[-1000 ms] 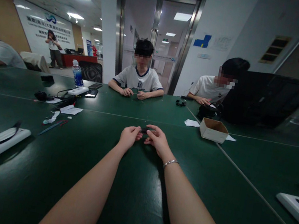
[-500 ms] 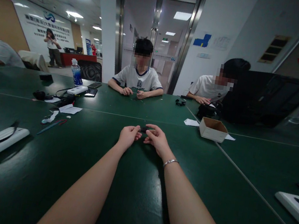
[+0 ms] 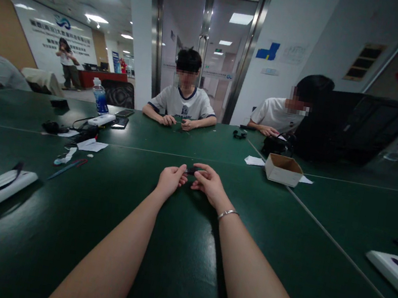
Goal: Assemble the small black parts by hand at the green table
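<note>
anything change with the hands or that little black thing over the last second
Hardly anything. The left hand and right hand still pinch the small black object between them above the green table; nothing was let go or newly taken. The whole view slid slightly as the head camera moved. The cardboard box and water bottle stayed put.

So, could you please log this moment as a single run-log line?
left hand: pinching small black object | right hand: pinching same object | surface: green table | nearby: cardboard box
</note>
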`<action>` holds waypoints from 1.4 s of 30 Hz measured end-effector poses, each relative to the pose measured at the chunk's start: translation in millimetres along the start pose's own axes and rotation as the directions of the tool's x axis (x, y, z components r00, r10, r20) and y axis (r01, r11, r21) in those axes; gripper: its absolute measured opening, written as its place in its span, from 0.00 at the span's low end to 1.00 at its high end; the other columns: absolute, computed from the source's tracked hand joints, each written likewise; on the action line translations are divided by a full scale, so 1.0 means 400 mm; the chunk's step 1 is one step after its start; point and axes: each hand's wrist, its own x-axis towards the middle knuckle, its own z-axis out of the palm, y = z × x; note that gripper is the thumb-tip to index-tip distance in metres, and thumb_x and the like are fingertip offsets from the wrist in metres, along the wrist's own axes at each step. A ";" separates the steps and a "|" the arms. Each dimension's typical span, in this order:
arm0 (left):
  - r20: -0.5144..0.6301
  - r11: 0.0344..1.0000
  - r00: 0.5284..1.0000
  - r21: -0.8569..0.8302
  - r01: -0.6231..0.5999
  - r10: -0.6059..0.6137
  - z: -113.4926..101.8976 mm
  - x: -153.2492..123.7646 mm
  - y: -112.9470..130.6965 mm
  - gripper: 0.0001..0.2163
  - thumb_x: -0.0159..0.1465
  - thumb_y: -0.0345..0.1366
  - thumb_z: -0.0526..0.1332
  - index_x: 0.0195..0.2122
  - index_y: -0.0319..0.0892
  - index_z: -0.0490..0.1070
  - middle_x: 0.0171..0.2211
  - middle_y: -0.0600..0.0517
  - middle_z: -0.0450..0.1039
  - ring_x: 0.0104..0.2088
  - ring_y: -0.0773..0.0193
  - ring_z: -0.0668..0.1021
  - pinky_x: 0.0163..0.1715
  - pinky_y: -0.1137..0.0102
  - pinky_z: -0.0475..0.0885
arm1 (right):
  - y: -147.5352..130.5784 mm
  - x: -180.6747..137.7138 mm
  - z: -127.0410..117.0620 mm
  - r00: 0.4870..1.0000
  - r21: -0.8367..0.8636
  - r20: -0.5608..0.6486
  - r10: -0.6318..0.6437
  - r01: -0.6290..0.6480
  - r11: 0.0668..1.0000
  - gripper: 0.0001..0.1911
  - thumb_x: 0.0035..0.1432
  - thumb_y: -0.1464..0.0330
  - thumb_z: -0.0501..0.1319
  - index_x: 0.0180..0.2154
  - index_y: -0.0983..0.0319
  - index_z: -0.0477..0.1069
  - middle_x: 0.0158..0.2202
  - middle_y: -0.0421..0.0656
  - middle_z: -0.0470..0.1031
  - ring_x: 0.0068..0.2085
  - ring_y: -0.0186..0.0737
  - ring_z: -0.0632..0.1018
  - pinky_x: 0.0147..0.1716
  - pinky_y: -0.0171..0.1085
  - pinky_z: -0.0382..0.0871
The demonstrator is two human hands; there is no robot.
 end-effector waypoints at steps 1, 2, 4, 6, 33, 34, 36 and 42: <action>0.005 1.000 1.000 0.010 -0.003 0.003 -0.001 0.000 -0.001 0.19 0.57 0.48 0.64 0.24 0.34 0.72 0.16 0.51 0.68 0.15 0.73 0.67 0.15 0.78 0.59 | 0.000 0.000 -0.001 1.000 0.006 0.002 -0.001 0.001 1.000 0.16 0.52 0.70 0.67 0.45 0.59 0.71 0.32 0.39 0.71 0.24 0.30 0.75 0.25 0.33 0.77; 0.009 1.000 1.000 0.025 -0.006 0.005 -0.002 0.001 -0.001 0.20 0.57 0.49 0.64 0.24 0.34 0.72 0.16 0.51 0.68 0.15 0.73 0.67 0.15 0.77 0.59 | 0.001 0.000 -0.002 1.000 0.009 0.002 -0.002 0.002 1.000 0.16 0.52 0.70 0.67 0.45 0.59 0.71 0.32 0.38 0.72 0.24 0.30 0.75 0.25 0.33 0.77; 0.011 0.999 1.000 0.051 -0.017 0.017 -0.003 0.001 -0.003 0.20 0.57 0.50 0.64 0.24 0.34 0.71 0.17 0.51 0.68 0.15 0.72 0.67 0.15 0.77 0.59 | 0.002 0.002 -0.003 1.000 0.007 -0.001 0.005 -0.005 1.000 0.16 0.53 0.69 0.68 0.45 0.59 0.71 0.31 0.39 0.72 0.23 0.30 0.75 0.25 0.33 0.77; 0.015 0.998 0.999 0.054 -0.040 0.040 -0.004 0.000 -0.004 0.19 0.58 0.49 0.64 0.24 0.35 0.71 0.18 0.51 0.69 0.16 0.72 0.68 0.17 0.77 0.60 | 0.004 0.004 -0.003 1.000 -0.004 -0.015 0.019 -0.019 1.000 0.16 0.53 0.69 0.68 0.45 0.60 0.72 0.30 0.39 0.73 0.22 0.30 0.75 0.24 0.32 0.77; -0.007 0.998 1.000 0.066 0.024 -0.024 0.012 -0.016 0.018 0.10 0.67 0.35 0.53 0.43 0.35 0.68 0.21 0.54 0.67 0.16 0.73 0.69 0.15 0.80 0.63 | 0.001 0.007 0.006 0.991 0.034 -0.106 0.086 -0.083 0.996 0.09 0.58 0.69 0.66 0.41 0.67 0.72 0.22 0.40 0.74 0.20 0.30 0.74 0.23 0.30 0.77; -0.011 0.997 1.000 0.078 0.009 -0.008 0.012 -0.016 0.018 0.09 0.66 0.33 0.53 0.44 0.36 0.68 0.21 0.54 0.67 0.16 0.73 0.69 0.16 0.80 0.63 | 0.002 0.007 0.006 0.991 0.034 -0.103 0.086 -0.083 0.996 0.09 0.58 0.70 0.66 0.41 0.66 0.72 0.22 0.40 0.74 0.20 0.30 0.74 0.23 0.30 0.77; -0.019 0.996 1.000 0.089 0.015 -0.013 0.012 -0.016 0.018 0.10 0.64 0.31 0.54 0.46 0.37 0.67 0.23 0.54 0.68 0.16 0.73 0.69 0.16 0.80 0.63 | 0.003 0.008 0.006 0.992 0.034 -0.098 0.083 -0.080 0.996 0.09 0.58 0.70 0.66 0.41 0.66 0.73 0.22 0.40 0.74 0.20 0.31 0.74 0.23 0.30 0.77; 0.047 0.984 0.998 0.176 -0.038 0.030 0.009 -0.018 0.013 0.12 0.65 0.32 0.51 0.48 0.37 0.67 0.23 0.55 0.66 0.15 0.74 0.67 0.13 0.81 0.59 | 0.002 0.007 0.005 0.992 0.036 -0.100 0.080 -0.077 0.996 0.10 0.57 0.69 0.67 0.40 0.66 0.73 0.22 0.40 0.74 0.20 0.31 0.74 0.24 0.31 0.77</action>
